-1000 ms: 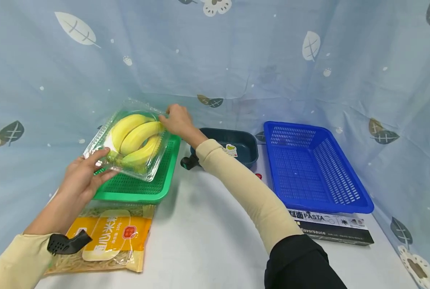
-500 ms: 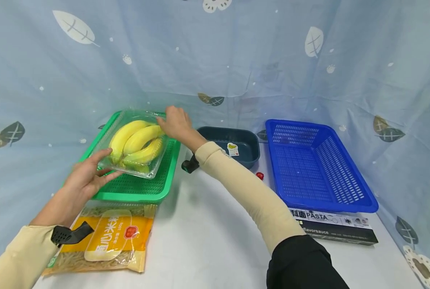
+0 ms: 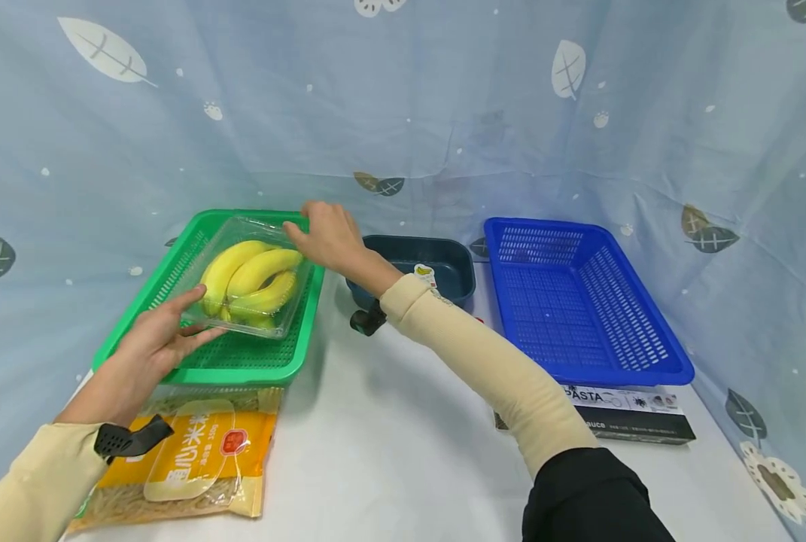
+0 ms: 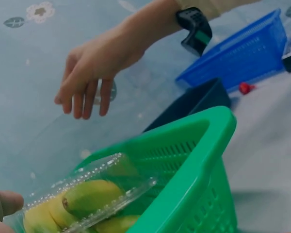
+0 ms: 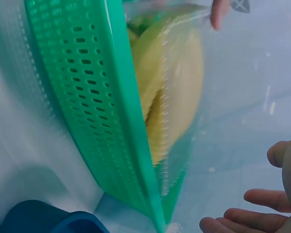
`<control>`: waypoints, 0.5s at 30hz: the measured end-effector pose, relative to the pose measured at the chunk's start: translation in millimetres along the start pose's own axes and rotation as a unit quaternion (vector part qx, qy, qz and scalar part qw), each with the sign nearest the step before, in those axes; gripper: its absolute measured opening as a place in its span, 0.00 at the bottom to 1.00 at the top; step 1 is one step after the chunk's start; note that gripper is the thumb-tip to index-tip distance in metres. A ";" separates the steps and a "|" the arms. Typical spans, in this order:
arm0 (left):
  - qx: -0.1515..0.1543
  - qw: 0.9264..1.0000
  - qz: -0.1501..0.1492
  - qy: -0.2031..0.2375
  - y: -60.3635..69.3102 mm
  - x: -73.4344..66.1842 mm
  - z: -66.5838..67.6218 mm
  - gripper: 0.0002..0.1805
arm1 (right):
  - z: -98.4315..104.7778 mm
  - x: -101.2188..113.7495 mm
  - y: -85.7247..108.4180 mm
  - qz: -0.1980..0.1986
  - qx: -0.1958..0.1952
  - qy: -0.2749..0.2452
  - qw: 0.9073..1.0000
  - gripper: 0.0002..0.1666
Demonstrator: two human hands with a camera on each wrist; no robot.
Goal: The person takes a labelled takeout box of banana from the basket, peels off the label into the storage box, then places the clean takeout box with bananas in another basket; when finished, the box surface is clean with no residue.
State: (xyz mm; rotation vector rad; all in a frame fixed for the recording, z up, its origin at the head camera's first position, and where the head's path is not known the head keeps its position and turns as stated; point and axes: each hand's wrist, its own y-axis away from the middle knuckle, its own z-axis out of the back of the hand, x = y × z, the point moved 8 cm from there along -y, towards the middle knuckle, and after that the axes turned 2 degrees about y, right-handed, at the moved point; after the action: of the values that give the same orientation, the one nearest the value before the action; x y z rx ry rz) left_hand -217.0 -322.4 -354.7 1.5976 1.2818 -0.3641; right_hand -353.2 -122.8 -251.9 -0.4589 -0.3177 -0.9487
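Note:
A clear plastic box with yellow bananas inside sits within the green basket, slightly tilted. My left hand holds the box at its near left corner, thumb on top and fingers lower at the side. Over the basket's far right corner is my right hand. In the left wrist view, the right hand hangs above the box with loose fingers, touching nothing. The right wrist view shows that hand's fingers spread apart from the box.
A yellow bag of dry noodles lies in front of the green basket. Right of it stand a dark blue tray and a blue basket. A black pasta box lies before the blue basket. A small red item lies nearby.
The banana box has come down into the green basket and lies flatter. My right hand has let go of its far right corner; my left hand still holds it.

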 end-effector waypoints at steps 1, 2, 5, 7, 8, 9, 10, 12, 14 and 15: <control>-0.002 1.000 0.002 0.000 -0.7 0.0 -0.3 0.56 | 2.1 0.5 1.6 0.003 -0.003 -0.001 1.000 0.28; -0.003 1.000 0.004 0.000 -1.3 0.0 -1.0 0.56 | 4.6 1.3 3.5 0.006 -0.005 -0.002 1.000 0.28; -0.002 1.000 0.007 0.005 -3.8 0.0 -2.1 0.56 | 10.8 3.0 7.8 0.011 -0.011 -0.006 1.000 0.28; -0.001 1.000 0.006 0.010 -5.4 0.3 -2.2 0.56 | 14.0 3.7 10.1 0.012 -0.012 -0.007 1.000 0.29; -0.001 1.000 0.005 0.013 -6.3 0.5 -2.0 0.55 | 15.6 4.1 11.4 0.014 -0.012 -0.008 1.000 0.29; -0.001 1.000 0.004 0.013 -7.0 0.5 -1.7 0.54 | 17.2 4.5 12.7 0.018 -0.014 -0.008 1.000 0.28; 0.000 1.000 0.005 0.015 -7.4 0.9 -1.3 0.52 | 18.6 4.9 14.1 0.023 -0.013 -0.010 1.000 0.28; 0.006 1.000 0.011 0.020 -7.9 1.6 -1.1 0.49 | 21.7 4.9 17.8 0.035 -0.011 -0.012 0.999 0.28; 0.017 0.999 0.021 0.025 -7.5 2.8 -1.5 0.47 | 25.2 4.0 22.7 0.047 -0.006 -0.015 0.999 0.28; 0.024 0.999 0.028 0.028 -7.0 3.6 -2.1 0.47 | 27.0 3.0 25.4 0.053 -0.003 -0.018 0.998 0.28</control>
State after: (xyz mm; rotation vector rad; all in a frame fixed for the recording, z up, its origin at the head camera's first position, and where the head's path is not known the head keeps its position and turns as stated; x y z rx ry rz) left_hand -222.4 -319.2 -360.0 1.6910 1.2765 -0.3180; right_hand -332.0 -98.5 -233.2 -0.4943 -0.3192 -0.8396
